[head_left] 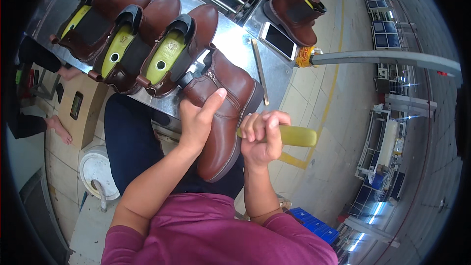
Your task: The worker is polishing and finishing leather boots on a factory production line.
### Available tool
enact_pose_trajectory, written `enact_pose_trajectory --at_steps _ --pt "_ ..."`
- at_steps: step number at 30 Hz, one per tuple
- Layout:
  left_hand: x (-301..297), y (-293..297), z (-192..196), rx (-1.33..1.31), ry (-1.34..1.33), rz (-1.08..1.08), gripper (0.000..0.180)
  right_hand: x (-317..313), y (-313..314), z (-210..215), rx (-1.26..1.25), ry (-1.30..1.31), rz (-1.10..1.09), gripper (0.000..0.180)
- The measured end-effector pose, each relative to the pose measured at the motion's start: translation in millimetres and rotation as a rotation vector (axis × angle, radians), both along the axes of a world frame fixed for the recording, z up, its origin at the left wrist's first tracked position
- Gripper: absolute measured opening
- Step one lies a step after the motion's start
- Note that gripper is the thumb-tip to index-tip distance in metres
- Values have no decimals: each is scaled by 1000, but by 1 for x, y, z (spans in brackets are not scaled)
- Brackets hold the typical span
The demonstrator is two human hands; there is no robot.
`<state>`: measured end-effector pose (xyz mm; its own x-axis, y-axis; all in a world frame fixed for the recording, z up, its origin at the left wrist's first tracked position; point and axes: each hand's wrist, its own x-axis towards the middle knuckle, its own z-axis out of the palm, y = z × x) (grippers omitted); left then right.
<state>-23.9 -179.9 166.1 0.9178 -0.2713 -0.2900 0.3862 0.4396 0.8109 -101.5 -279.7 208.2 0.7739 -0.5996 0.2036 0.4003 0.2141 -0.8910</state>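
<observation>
From my remote seat I'm gripping a brown boot (221,140) with the left hand (195,123), its thumb pressing on the leather close to the zip (214,78) and its other fingers going out of sight under the boot. The right hand (262,137) is curling tightly around a yellow-green bar (300,136), whose blunt end is sticking out to the right while the other is pointing at the edge of the boot's sole; I'm not managing to tell whether it is touching there. The boot is lying on its side over the dark trousers (130,140), its toe pointing back toward the body, its sole facing right, and its upper part reaching over the metal desk (228,34).

Just beyond, on the left, I'm seeing three more boots (203,22) sitting side by side on the desk, two of them plainly showing yellow-green insoles (168,58). To the right, a thin metal strip (259,71) is lying near the boot, and a white phone (278,39) is resting beside it. Farther off, other brown boots (295,17) are sitting close together.
</observation>
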Motion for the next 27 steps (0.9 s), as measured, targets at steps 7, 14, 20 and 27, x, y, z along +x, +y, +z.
enact_pose_trajectory --at_steps 7,14,20,27 --pt "-15 50 21 -97 71 -112 31 -37 -14 14 349 -126 208 28" --pt "-41 199 40 618 -1028 -335 38 -51 -32 -6 186 355 -150 27" --pt "-57 268 11 1185 -1057 -385 60 1 -30 -38 -966 629 -244 37" --pt "-71 287 -27 1134 -902 -49 57 43 -36 -68 -1429 561 -201 38"
